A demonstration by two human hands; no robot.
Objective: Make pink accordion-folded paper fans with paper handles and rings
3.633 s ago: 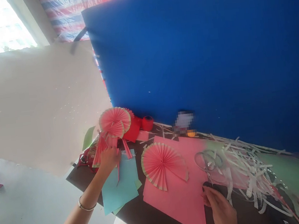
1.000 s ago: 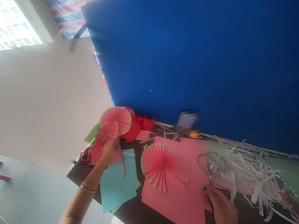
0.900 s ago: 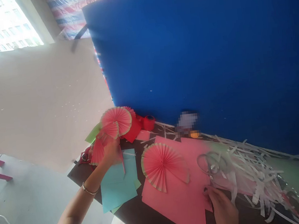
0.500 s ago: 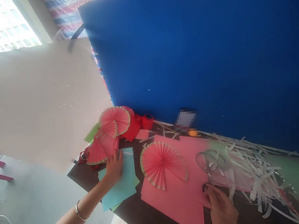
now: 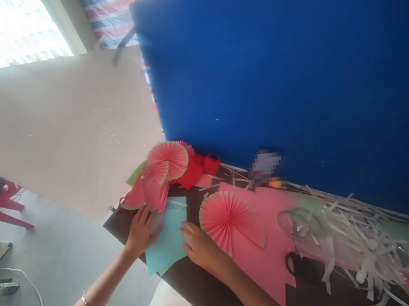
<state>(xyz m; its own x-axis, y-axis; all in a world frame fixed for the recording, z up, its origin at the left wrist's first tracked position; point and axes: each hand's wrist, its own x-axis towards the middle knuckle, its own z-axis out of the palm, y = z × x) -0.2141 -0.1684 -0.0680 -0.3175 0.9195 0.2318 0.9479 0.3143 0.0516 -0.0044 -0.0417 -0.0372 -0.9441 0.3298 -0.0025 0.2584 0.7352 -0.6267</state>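
Note:
My left hand point(image 5: 142, 231) is open, its fingers spread at the lower edge of a folded pink paper piece point(image 5: 154, 195) and the left side of a light-blue sheet point(image 5: 171, 232). Over the right edge of that sheet, my right hand point(image 5: 203, 248) is open with fingers apart, and I see nothing in it. A pleated pink paper fan point(image 5: 226, 219) with a green rim lies on pink sheets point(image 5: 253, 264), right of my right hand. More pleated fans point(image 5: 168, 159) are piled at the table's far left corner. A black loop point(image 5: 290, 264), like a scissors handle, lies by the pink sheets.
White paper strips point(image 5: 359, 239) and a roll of clear tape point(image 5: 299, 223) lie along the right. Red rolls point(image 5: 212, 164) and an orange item point(image 5: 276, 182) sit by the blue board point(image 5: 273, 77) behind. A red stool point(image 5: 5, 205) stands on the floor at left.
My right hand has let go of the black-looped item and moved left to the light-blue sheet. My left hand has drawn back from the fan pile toward me. The view has shifted slightly left.

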